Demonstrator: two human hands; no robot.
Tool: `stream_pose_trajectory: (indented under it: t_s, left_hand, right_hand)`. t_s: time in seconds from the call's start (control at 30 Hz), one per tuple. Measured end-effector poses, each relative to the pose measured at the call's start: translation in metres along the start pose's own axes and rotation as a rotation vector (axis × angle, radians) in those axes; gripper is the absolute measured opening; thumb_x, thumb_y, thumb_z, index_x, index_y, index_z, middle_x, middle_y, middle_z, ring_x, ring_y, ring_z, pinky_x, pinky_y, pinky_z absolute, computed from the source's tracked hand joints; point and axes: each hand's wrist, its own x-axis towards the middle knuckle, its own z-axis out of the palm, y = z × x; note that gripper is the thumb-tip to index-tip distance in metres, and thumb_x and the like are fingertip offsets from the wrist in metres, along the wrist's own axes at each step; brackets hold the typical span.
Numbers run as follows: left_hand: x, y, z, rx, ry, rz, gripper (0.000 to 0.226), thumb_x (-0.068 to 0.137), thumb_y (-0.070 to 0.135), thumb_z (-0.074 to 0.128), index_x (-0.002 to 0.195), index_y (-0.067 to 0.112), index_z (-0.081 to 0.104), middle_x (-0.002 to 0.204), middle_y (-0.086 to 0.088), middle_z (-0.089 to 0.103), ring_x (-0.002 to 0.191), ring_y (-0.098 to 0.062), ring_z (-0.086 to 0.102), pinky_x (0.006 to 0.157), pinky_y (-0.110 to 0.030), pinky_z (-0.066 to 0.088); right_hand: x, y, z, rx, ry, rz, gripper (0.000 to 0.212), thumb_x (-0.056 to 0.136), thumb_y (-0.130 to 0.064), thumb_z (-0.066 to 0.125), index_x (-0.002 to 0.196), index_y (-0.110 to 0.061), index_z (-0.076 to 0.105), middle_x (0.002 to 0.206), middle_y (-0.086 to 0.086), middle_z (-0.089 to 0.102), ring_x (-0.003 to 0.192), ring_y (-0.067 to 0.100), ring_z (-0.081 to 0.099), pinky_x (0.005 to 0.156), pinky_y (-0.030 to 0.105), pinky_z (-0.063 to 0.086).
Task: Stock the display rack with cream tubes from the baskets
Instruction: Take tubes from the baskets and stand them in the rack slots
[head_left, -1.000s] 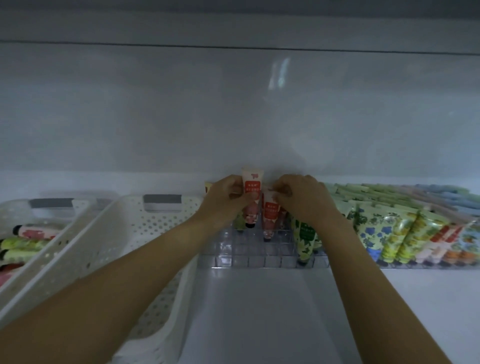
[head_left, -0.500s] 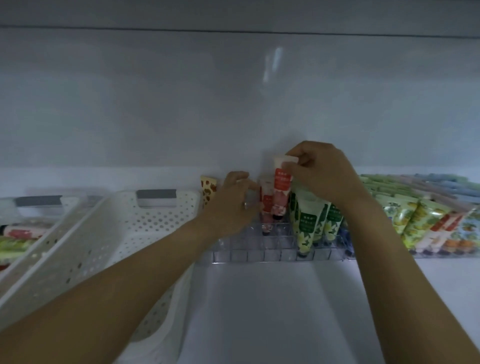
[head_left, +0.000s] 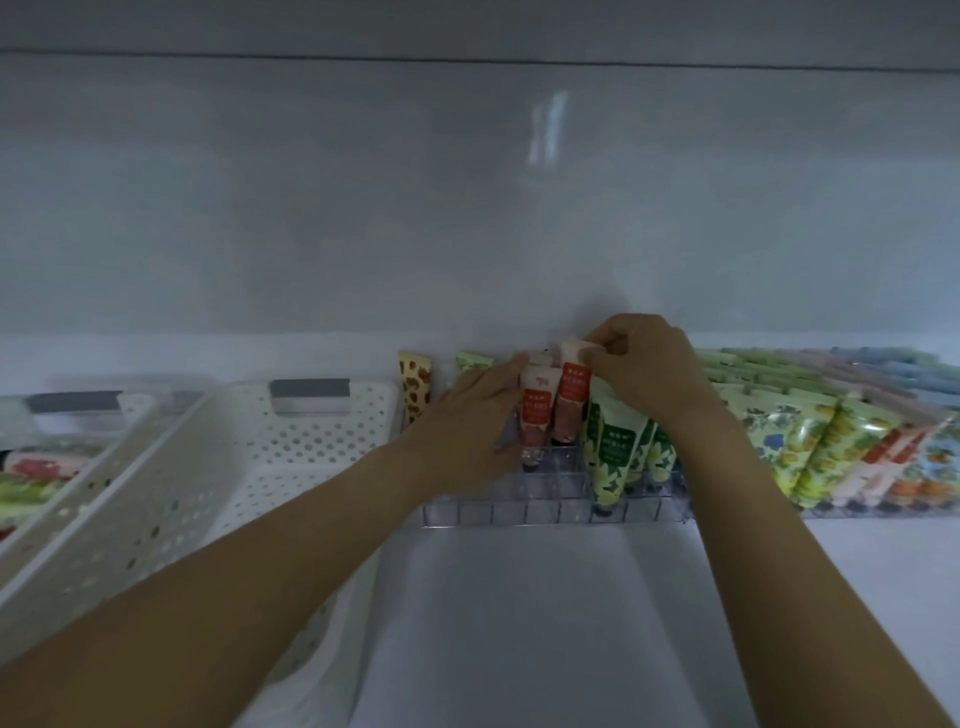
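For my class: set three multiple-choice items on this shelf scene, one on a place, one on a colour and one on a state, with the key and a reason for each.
1. The near basket stands where, relative to the clear rack?
A) right of it B) left of it C) on top of it
2. The label of the tube at the right hand is:
A) blue B) black C) red
3. The right hand:
A) pinches the tube's top B) lies flat on the table C) grips the basket

Key: 1 B, the basket sits at the rack's left end. 2 C, the label shows red. 3 A, the fingers close on the tube's top edge.
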Motion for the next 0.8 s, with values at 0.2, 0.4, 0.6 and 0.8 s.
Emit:
stream_pose_trajectory:
  t_s: [0.2, 0.4, 0.6, 0.8]
  left_hand:
    - [0.000, 0.001, 0.001, -0.034, -0.017, -0.016, 0.061, 0.094, 0.034, 0.046, 0.147, 0.024, 0.017, 0.156, 0.007, -0.008, 0.144, -0.016, 0.000, 0.113, -0.025, 0.004]
    - [-0.001, 0.004, -0.002, -0.061, -0.028, -0.032, 0.061, 0.093, 0.034, 0.047, 0.147, 0.024, 0.019, 0.156, 0.008, -0.009, 0.143, -0.015, 0.000, 0.113, -0.025, 0.006]
    - [-0.001, 0.003, -0.001, -0.092, -0.035, -0.033, 0.061, 0.092, 0.032, 0.049, 0.146, 0.025, 0.022, 0.156, 0.007, -0.010, 0.144, -0.018, -0.002, 0.117, -0.032, 0.007]
    - [-0.002, 0.005, -0.014, -0.072, 0.153, -0.033, 0.044, 0.094, 0.016, 0.045, 0.137, 0.012, 0.038, 0.157, 0.004, -0.003, 0.142, -0.018, 0.007, 0.114, -0.035, 0.020]
  right_hand:
    - [-0.002, 0.000, 0.009, -0.114, -0.026, -0.028, 0.019, 0.089, -0.023, 0.058, 0.094, -0.013, 0.073, 0.101, 0.006, 0.070, 0.099, 0.027, 0.060, 0.084, 0.032, 0.048]
    - [-0.003, 0.000, 0.011, -0.177, -0.051, -0.037, 0.019, 0.088, -0.022, 0.058, 0.084, -0.013, 0.073, 0.091, 0.010, 0.069, 0.095, 0.032, 0.057, 0.081, 0.037, 0.048]
    - [-0.002, 0.001, 0.006, -0.068, -0.041, -0.054, 0.021, 0.089, -0.020, 0.058, 0.101, -0.011, 0.072, 0.105, 0.005, 0.070, 0.096, 0.019, 0.061, 0.081, 0.023, 0.044]
    - [-0.007, -0.014, -0.014, 0.069, 0.065, -0.142, 0.021, 0.090, -0.015, 0.057, 0.106, -0.011, 0.070, 0.107, 0.003, 0.067, 0.088, 0.005, 0.050, 0.070, 0.007, 0.029]
